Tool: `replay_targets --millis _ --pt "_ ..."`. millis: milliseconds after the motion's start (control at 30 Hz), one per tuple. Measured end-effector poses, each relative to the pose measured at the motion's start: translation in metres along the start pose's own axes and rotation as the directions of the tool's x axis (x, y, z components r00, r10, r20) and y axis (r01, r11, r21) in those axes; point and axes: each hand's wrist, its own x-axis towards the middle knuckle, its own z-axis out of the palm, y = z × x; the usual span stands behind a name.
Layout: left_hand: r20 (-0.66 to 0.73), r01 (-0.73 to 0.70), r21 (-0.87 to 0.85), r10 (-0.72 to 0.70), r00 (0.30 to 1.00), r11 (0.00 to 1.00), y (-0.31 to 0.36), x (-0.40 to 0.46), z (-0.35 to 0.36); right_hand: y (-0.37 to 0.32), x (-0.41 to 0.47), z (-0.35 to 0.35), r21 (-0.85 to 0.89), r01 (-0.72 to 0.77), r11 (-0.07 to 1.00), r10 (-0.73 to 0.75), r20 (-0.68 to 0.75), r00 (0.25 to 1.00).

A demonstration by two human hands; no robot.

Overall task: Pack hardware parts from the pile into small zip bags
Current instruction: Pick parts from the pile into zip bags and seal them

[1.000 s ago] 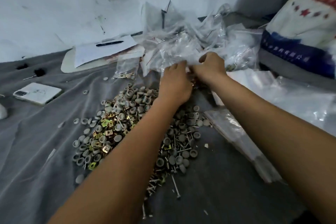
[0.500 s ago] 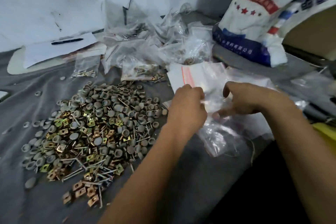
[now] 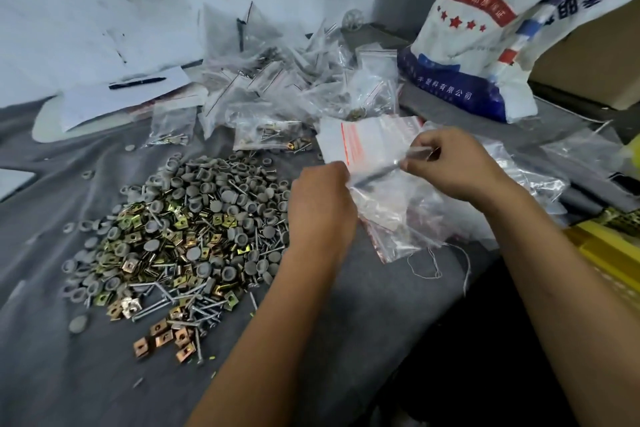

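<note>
A large white woven sack (image 3: pixel 498 28) stands at the back right, printed with Chinese lettering. Large dark blue characters at its top read partly "新材料", cut off by the frame edge; below them runs a red band with small white characters too blurred to read and a row of red stars. White characters on the blue band near its base read "有限公司", preceded by unclear characters.

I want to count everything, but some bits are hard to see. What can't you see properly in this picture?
Head view only:
- Left hand: fingertips hidden behind its own back, so its hold on the zip bag is hard to judge.
- Bag's contents: blurred by motion and glare.
- Pile of parts: lower layers buried.
- White sack: cut off by the top edge.
- Pen: too small for detail.
</note>
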Motion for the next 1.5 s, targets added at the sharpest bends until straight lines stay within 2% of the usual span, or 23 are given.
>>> replay_targets --millis 67,133,233,300,367,433,500,600,733,767,833,900,933,1000,1133,1267,1400,1500 --pt "-0.124 0.061 -0.134 -0.078 0.989 0.989 -0.005 0.005 -0.013 -0.007 0.005 0.002 -0.109 -0.002 0.994 -0.006 -0.074 0.997" --pt "-0.168 0.121 -0.386 -0.198 0.966 0.915 -0.009 0.009 -0.028 -0.018 0.007 0.01 -0.155 0.044 0.987 -0.07 -0.167 0.983" --pt "-0.175 0.196 -0.62 -0.377 0.91 0.76 -0.029 0.009 -0.048 -0.055 0.0 0.03 -0.033 0.258 0.966 -0.258 -0.26 0.93" --pt "-0.176 0.237 -0.703 -0.486 0.856 0.671 -0.048 0.006 -0.057 -0.087 -0.011 0.045 0.042 0.451 0.892 -0.422 -0.284 0.861" --pt "-0.194 0.271 -0.735 -0.576 0.794 0.621 -0.071 -0.003 -0.068 -0.119 -0.024 0.061 -0.012 0.613 0.79 -0.603 -0.192 0.774" --pt "-0.218 0.288 -0.755 -0.641 0.736 0.588 -0.095 -0.013 -0.081 -0.148 -0.036 0.083 -0.163 0.702 0.693 -0.715 -0.033 0.699" --pt "-0.247 0.312 -0.748 -0.682 0.689 0.586 -0.119 -0.023 -0.096 -0.169 -0.044 0.105 -0.213 0.752 0.624 -0.765 0.031 0.643" --pt "-0.254 0.357 -0.743 -0.732 0.632 0.566 -0.158 -0.044 -0.12 -0.197 -0.056 0.134 -0.136 0.802 0.582 -0.804 0.052 0.592" --pt "-0.323 0.335 -0.755 -0.764 0.558 0.563 -0.203 -0.071 -0.147 -0.227 -0.066 0.174 -0.082 0.834 0.546 -0.833 0.049 0.551" --pt "-0.361 0.295 -0.761 -0.755 0.548 0.578 -0.208 -0.078 -0.151 -0.233 -0.067 0.182 -0.051 0.829 0.557 -0.829 0.033 0.558" --pt "-0.498 0.112 -0.772 -0.705 0.505 0.626 -0.206 -0.09 -0.15 -0.241 -0.068 0.193 0.066 0.786 0.614 -0.788 -0.003 0.616" --pt "-0.656 0.018 -0.673 -0.608 0.447 0.739 -0.198 -0.095 -0.143 -0.244 -0.063 0.2 0.199 0.73 0.654 -0.732 -0.077 0.677" --pt "-0.695 0.021 -0.618 -0.558 0.454 0.786 -0.195 -0.095 -0.136 -0.243 -0.061 0.203 0.243 0.708 0.663 -0.701 -0.13 0.701" --pt "-0.682 0.057 -0.563 -0.502 0.531 0.825 -0.189 -0.093 -0.125 -0.237 -0.059 0.207 0.293 0.68 0.672 -0.652 -0.201 0.731" --pt "-0.604 0.106 -0.492 -0.426 0.674 0.864 -0.191 -0.085 -0.111 -0.227 -0.062 0.212 0.343 0.675 0.654 -0.645 -0.213 0.734" --pt "-0.569 0.107 -0.489 -0.409 0.714 0.866 -0.197 -0.086 -0.11 -0.224 -0.06 0.211 0.367 0.689 0.625 -0.673 -0.195 0.714" --pt "-0.477 0.062 -0.615 -0.433 0.765 0.786 -0.196 -0.087 -0.11 -0.223 -0.059 0.21 0.406 0.691 0.599 -0.695 -0.165 0.699" --pt "-0.355 0.072 -0.768 -0.516 0.78 0.636 -0.198 -0.085 -0.109 -0.222 -0.057 0.212 0.4 0.701 0.59 -0.703 -0.172 0.69"
